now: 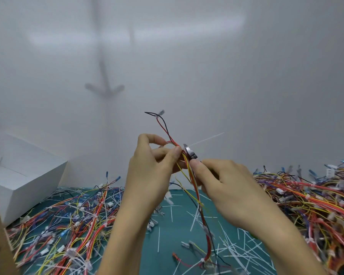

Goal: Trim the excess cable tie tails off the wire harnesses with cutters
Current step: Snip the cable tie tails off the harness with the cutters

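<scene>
At far left stands a white box (26,175), set against the pale wall (246,76) at the back edge of the green mat (167,231). Beside it, to its right, lies a heap of wire harnesses (72,221): red, yellow, blue and black leads with white connectors, many of them still showing uncut white tie tails.

Centre left: my left hand (149,175), raised above the mat, thumb and fingers pinched closed on the harness in hand (195,187). The grip sits near the top of the bundle; red and black leads rise above it to a small clear terminal, and the remainder of the bundle hangs down to the mat between my forearms.

Centre: the cutters (189,151), metal head just right of my left thumb tip and touching the bundle. A white cable tie tail (206,138) projects from that point up and to the right. Whether the blades are closed on it I cannot tell.

Centre right: my right hand (228,187), curled tightly about the cutter handles, which it hides almost wholly.

Lower centre: cut tie tails (238,249) scattered over the bare mat.

Far right: a second heap of harnesses (310,199), reaching the frame edge.
</scene>
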Demonstrator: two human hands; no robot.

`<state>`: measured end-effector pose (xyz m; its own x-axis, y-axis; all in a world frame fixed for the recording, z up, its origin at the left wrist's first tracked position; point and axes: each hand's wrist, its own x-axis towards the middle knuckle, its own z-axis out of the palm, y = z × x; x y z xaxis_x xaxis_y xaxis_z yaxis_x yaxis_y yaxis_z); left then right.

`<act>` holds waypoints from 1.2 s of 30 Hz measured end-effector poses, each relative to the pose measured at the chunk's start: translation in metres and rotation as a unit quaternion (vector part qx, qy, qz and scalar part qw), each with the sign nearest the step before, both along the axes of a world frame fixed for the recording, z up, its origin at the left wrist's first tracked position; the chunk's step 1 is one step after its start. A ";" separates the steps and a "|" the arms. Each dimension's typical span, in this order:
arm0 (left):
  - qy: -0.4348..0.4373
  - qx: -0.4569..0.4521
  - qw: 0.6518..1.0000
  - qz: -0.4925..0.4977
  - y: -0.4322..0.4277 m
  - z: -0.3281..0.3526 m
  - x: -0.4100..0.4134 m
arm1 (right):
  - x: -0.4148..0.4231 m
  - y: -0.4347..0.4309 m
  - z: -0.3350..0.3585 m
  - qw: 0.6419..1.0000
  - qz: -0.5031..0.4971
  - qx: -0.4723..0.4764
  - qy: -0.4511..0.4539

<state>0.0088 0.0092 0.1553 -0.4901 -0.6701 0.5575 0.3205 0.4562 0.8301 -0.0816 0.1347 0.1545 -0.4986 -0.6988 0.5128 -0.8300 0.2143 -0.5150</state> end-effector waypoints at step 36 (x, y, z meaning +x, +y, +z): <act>-0.014 -0.024 0.999 -0.038 0.005 0.003 -0.001 | 0.006 -0.003 0.000 0.998 0.019 -0.001 -0.058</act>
